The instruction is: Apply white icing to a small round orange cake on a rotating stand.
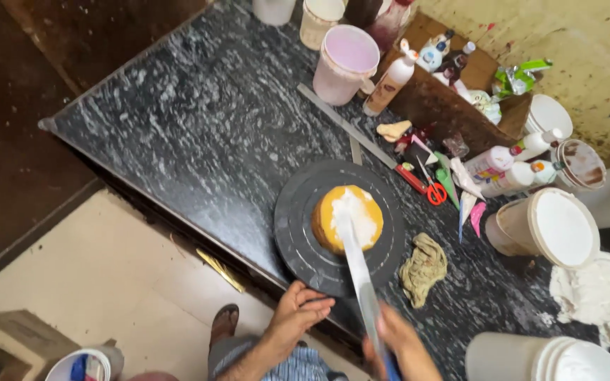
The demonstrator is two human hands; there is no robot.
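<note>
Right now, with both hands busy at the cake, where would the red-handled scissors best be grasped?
Probably by the red loops of the scissors, coming from the counter's front edge. The loops point toward that side, while the blades run back among the clutter by the cardboard box, so the handle end looks easiest to reach.

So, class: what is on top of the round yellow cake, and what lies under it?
White cream covers part of the cake, with a long spatula blade laid across it. Under the cake is a dark round turntable. The spot directly beneath the cake is hidden.
</note>
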